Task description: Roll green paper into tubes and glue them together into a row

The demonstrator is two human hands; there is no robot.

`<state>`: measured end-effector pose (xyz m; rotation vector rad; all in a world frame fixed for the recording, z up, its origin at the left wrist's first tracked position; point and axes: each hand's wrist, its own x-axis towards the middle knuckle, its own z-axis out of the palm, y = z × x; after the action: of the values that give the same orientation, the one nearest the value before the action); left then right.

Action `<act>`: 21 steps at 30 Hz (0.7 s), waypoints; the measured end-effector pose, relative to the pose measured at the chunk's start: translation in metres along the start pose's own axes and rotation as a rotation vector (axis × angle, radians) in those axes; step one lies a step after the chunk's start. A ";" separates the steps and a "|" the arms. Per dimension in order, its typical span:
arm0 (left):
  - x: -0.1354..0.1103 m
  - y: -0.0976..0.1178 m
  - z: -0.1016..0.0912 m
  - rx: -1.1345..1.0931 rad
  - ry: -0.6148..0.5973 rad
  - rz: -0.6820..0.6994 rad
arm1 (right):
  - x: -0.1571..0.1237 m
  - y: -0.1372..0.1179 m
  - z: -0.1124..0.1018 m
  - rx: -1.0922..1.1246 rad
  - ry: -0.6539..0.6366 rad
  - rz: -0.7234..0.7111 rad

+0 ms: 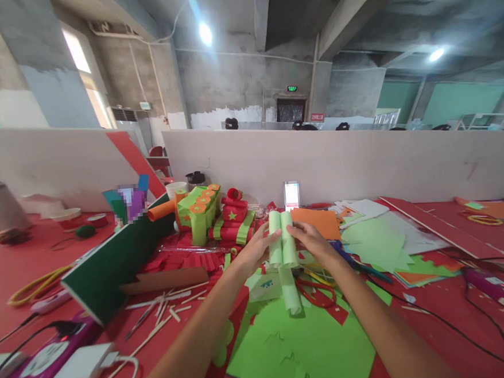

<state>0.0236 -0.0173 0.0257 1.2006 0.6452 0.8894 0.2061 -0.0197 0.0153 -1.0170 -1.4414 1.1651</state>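
Two light green paper rolls [282, 238] stand upright side by side, pressed together between my hands. My left hand [254, 250] grips them from the left with thumb and fingers closed on the left roll. My right hand [311, 241] closes on the right roll from the other side. A third light green roll [290, 291] lies flat on the table just below them, over a bright green sheet [297, 347]. Red-handled scissors [313, 291] lie under my right wrist.
Red and green paper models [219, 214] stand behind, with a green board [110, 262] on the left and a phone [291, 195] against the partition. Loose paper sheets [376, 238], wooden sticks [165, 310], cables and power strips [501, 292] lie around.
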 end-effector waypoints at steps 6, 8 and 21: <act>0.000 -0.003 0.001 0.001 0.076 -0.009 | 0.004 0.009 0.006 0.017 0.053 -0.010; 0.000 -0.004 0.001 0.017 0.091 0.002 | 0.006 0.013 0.007 0.014 0.064 -0.022; -0.003 0.005 -0.005 0.323 0.176 0.105 | 0.008 0.019 0.009 0.043 0.071 0.055</act>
<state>0.0168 -0.0166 0.0295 1.4653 0.9002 1.0126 0.1962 -0.0101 -0.0029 -1.0632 -1.3345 1.1830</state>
